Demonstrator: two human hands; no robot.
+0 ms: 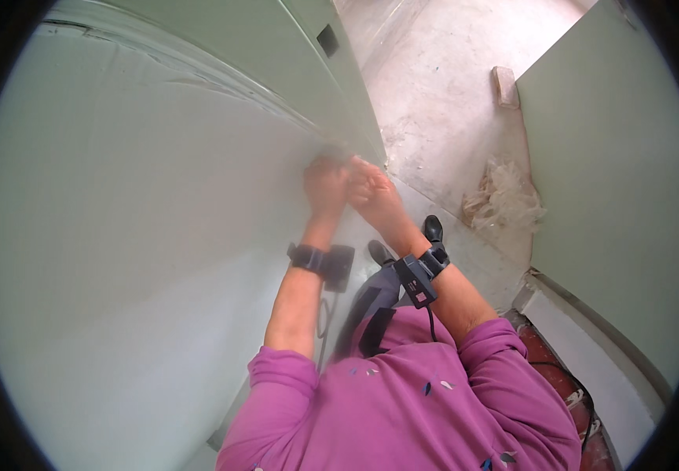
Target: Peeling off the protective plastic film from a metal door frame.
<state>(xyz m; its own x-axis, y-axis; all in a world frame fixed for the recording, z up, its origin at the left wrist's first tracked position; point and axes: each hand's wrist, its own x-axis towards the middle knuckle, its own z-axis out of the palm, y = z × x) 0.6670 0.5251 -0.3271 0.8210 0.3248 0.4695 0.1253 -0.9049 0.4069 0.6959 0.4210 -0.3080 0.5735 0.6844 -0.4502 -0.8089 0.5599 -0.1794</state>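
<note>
panel: big pale white-green flat sheet [135, 235] under clear plastic film, fills left side of view; landmark for all below
film: wrinkled along panel's upper edge, blurry near the panel's right edge
left hand [325, 187]: at panel's right edge, fingers curled, pressed on the film there; motion blur, cannot tell if it pinches anything
right hand [372, 190]: just right of left hand, touching it, at same panel edge; fingers bunched, grip unclear
hands together: yes, side by side, knuckles meeting
wrist bands: black strap with small black box on each wrist [418, 271]
sleeves: purple, pushed up past the elbows
black shoes [432, 228]: on floor right of panel, below hands
crumpled clear plastic wad [504, 196]: on dusty pale floor, well right of panel
green wall board [614, 180]: far right, upright
</note>
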